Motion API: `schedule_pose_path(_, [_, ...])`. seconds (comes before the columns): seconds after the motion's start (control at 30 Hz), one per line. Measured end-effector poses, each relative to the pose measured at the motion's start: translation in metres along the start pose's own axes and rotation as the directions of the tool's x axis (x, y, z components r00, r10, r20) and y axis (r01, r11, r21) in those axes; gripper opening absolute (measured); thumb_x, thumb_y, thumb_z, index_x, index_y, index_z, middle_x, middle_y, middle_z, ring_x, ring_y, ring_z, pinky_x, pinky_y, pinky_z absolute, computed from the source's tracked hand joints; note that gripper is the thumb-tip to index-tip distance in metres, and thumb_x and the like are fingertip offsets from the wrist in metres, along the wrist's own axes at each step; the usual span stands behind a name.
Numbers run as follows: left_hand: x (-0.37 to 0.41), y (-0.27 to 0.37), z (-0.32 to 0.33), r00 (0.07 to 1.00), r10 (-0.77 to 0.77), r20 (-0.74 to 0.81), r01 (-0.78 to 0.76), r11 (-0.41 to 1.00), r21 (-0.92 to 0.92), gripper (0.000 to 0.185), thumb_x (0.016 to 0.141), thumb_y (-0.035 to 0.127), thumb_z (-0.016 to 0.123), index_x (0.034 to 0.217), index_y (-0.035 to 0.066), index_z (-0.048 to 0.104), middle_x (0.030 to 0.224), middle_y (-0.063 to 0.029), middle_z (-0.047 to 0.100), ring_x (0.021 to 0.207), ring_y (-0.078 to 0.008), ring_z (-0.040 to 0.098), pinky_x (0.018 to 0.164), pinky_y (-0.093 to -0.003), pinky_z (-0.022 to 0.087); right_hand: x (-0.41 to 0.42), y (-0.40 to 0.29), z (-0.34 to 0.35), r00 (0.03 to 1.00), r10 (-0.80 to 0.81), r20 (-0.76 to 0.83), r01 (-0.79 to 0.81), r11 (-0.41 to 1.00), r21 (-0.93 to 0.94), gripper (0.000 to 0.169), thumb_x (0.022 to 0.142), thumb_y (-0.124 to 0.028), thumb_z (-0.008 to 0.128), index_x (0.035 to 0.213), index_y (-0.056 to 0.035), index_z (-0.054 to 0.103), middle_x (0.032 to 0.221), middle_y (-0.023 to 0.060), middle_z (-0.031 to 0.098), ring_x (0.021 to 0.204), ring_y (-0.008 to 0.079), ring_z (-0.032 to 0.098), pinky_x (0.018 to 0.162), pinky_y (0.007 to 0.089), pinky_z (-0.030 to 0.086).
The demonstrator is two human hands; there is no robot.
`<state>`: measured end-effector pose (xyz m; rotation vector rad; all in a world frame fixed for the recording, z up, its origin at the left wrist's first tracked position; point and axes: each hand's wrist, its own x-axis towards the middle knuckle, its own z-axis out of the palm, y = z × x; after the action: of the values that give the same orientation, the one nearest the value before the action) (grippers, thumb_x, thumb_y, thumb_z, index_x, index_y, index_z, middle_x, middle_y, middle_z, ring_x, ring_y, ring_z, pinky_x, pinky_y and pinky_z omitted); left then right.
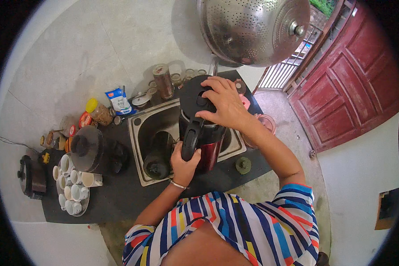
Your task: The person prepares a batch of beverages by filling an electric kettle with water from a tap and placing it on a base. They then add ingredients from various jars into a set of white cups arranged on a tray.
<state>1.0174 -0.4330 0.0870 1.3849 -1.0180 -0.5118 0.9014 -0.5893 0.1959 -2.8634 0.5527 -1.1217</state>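
Note:
A tall red-and-black jug or electric kettle (208, 156) is held upright above the steel sink (136, 159). My left hand (185, 164) is wrapped around its black handle (191, 139) near the lower end. On top, my right hand (225, 104) grips the round black lid (191, 91), with thumb and fingers around its raised middle part. Whether the lid is loose cannot be told. A dark glossy vessel (156, 166) lies in the left part of the sink, behind the jug. Much of the sink's right side is hidden by the jug and my right arm.
A perforated steel colander (249, 30) looms above the sink's far side. Left on the dark counter (114, 202) are a tray of white mugs (76, 191), a lidded dark pot (86, 149) and a yellow-lidded jar (98, 111). A green lid (243, 165) lies right.

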Motion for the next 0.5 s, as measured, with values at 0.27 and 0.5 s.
schedule_pose_path(0.27, [0.006, 0.002, 0.004, 0.992, -0.114, 0.048, 0.118, 0.989, -0.085, 0.022, 0.069, 0.006, 0.064, 0.089, 0.000, 0.055, 0.077, -0.0035, 0.057, 0.070, -0.0102, 0.053, 0.066, -0.0249, 0.044, 0.002, 0.064, -0.011, 0.908, 0.356, -0.219, -0.266, 0.897, 0.353, 0.020, 0.076, -0.018, 0.057, 0.089, -0.0040, 0.061, 0.090, 0.0134, 0.060, 0.089, 0.0297, 0.056, 0.076, 0.0357, 0.043])
schedule_pose_path(0.5, [0.007, 0.008, 0.004, 0.965, -0.234, 0.121, 0.253, 0.950, -0.182, 0.020, 0.073, 0.004, 0.062, 0.091, -0.001, 0.056, 0.079, -0.0011, 0.057, 0.071, -0.0067, 0.052, 0.064, -0.0208, 0.044, -0.062, 0.216, 0.085, 0.815, 0.338, 0.470, -0.237, 0.935, -0.262, 0.029, 0.084, -0.024, 0.042, 0.087, -0.0013, 0.060, 0.089, 0.0197, 0.060, 0.083, 0.0357, 0.058, 0.072, 0.0402, 0.046])
